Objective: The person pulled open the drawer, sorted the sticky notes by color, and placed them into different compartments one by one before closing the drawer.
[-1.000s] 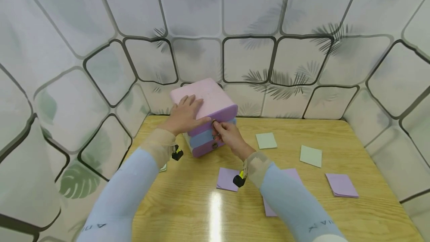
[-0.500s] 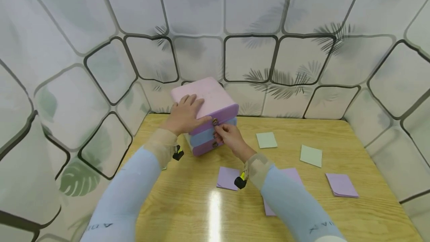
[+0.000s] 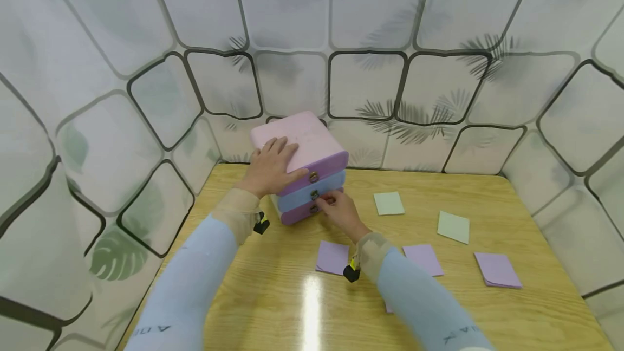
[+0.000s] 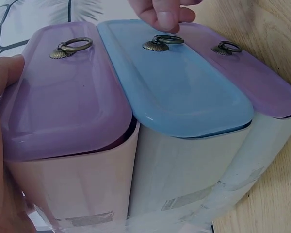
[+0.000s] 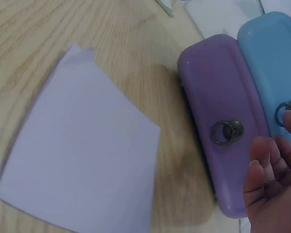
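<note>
A small three-drawer chest (image 3: pixel 304 137) stands at the back of the table, its pink top facing up. Top and bottom drawer fronts are purple; the middle drawer (image 4: pixel 184 82) is blue, and each has a bronze ring pull. My left hand (image 3: pixel 270 167) rests on the chest's top, fingers spread, thumb at the front edge. My right hand (image 3: pixel 341 210) is at the front, fingers loosely bent beside the middle ring pull (image 4: pixel 169 40). That ring shows free in the left wrist view. Narrow gaps show at the edges of the drawer fronts.
Purple paper squares (image 3: pixel 333 257) lie in front of the chest and to the right, one partly under my right forearm. Two pale green paper squares (image 3: pixel 389 203) lie right of the chest. Patterned fabric walls (image 3: pixel 365 85) stand behind and beside the table (image 3: pixel 263 286).
My right hand has moved down the chest's front, from the top ring pull to beside the middle one. My left hand stays on the chest's top.
</note>
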Demonstrator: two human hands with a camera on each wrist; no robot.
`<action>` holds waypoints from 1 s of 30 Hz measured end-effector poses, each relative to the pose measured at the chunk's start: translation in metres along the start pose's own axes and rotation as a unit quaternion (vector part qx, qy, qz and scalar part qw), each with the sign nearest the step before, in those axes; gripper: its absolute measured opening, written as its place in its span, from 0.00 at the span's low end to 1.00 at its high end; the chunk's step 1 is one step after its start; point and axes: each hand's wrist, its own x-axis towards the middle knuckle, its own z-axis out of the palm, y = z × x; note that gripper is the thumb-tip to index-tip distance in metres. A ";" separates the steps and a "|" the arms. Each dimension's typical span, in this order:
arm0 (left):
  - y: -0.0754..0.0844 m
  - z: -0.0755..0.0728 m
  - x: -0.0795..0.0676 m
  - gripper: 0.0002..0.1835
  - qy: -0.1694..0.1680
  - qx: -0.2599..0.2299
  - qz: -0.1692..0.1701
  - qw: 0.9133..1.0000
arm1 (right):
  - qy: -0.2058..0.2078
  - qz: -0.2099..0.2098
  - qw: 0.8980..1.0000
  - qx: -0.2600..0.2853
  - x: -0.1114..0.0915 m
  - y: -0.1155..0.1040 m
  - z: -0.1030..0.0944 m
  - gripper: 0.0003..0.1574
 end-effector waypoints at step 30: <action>-0.002 0.006 0.000 0.46 0.013 -0.025 -0.020 0.999 | 0.046 0.079 0.960 0.263 -0.001 0.001 0.028 0.09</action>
